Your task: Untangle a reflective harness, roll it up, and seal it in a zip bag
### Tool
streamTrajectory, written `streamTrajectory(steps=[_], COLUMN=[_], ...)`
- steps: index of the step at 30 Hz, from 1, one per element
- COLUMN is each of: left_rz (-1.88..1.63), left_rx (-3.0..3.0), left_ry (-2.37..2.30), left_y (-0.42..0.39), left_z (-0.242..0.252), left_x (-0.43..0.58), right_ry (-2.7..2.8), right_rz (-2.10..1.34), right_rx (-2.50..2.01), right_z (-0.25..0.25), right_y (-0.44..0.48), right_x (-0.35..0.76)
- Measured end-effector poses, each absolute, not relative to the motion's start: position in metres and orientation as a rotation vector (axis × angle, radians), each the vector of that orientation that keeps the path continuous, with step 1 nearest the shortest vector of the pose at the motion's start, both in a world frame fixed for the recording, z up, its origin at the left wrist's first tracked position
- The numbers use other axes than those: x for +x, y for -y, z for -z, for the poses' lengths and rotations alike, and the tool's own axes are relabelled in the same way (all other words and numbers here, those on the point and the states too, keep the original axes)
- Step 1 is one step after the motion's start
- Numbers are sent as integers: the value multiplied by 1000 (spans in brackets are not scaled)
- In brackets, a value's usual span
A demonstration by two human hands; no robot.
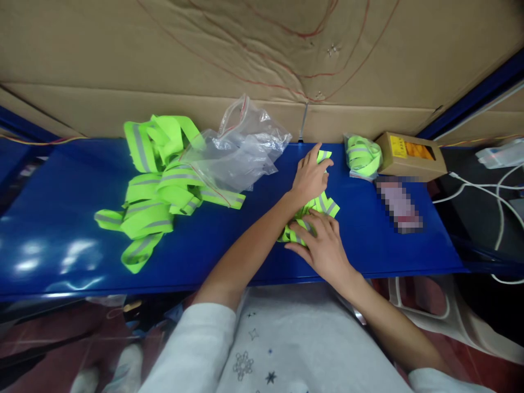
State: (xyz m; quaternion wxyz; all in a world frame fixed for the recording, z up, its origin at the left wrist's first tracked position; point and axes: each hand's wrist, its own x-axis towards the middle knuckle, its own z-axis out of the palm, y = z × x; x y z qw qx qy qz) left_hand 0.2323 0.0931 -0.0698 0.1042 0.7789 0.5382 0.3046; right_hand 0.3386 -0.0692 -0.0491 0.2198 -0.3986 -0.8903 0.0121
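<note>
Fluorescent yellow-green, the reflective strap [323, 203] lies right of the tabletop's [372, 248] middle, its long axis running from back edge toward front edge. The left hand [310, 176], fingers parted, covers its back end; the right hand [325, 240], nearer the front edge, curves over its bunched end, whether pinching cannot be told.

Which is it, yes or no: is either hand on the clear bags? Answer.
No, the left hand and right hand are at neon strips, apart from the bags.

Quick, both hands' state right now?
Left hand: fingers spread at the neon strapping; grip can't be told.
Right hand: thumb parted, on the strapping; grip unclear.
</note>
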Motion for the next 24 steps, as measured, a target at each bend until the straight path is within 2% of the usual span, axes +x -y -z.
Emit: streamTrajectory(steps=[11,20,24], left_rz=[-978,-862,-831], left_rx=[2207,2167,2232], left_ry=[-1594,-1542,-1441], left_y=[-98,-105,-105], left_z=[65,67,67], left_x=[230,224,222], right_ry=[2687,2580,2553], right_rz=[209,118,-76], right_rx=[-905,-1053,-1179], right_z=[51,47,29], right_y=[56,45,38], right_x=[352,342,342])
